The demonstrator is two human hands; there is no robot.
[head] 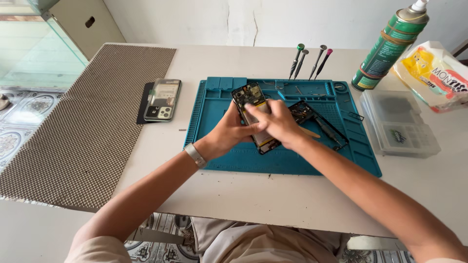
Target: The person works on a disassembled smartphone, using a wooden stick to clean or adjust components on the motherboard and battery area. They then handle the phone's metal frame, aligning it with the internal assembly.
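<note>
An opened smartphone point(249, 95) with its back off and circuit boards exposed lies on a teal repair mat point(214, 112). My left hand point(229, 131) grips its left side, a metal watch band on the wrist. My right hand point(273, 121) rests on top of the phone's middle, fingers pressing on the battery area. A black phone frame point(312, 114) with a tool lying across it sits just right of my hands on the mat.
Several screwdrivers point(308, 61) stand upright at the mat's far edge. Another phone point(163, 99) lies left of the mat, beside a brown mesh mat point(87, 126). A green spray can point(390, 46), a clear parts box point(397, 124) and a tissue pack point(434, 73) stand at right.
</note>
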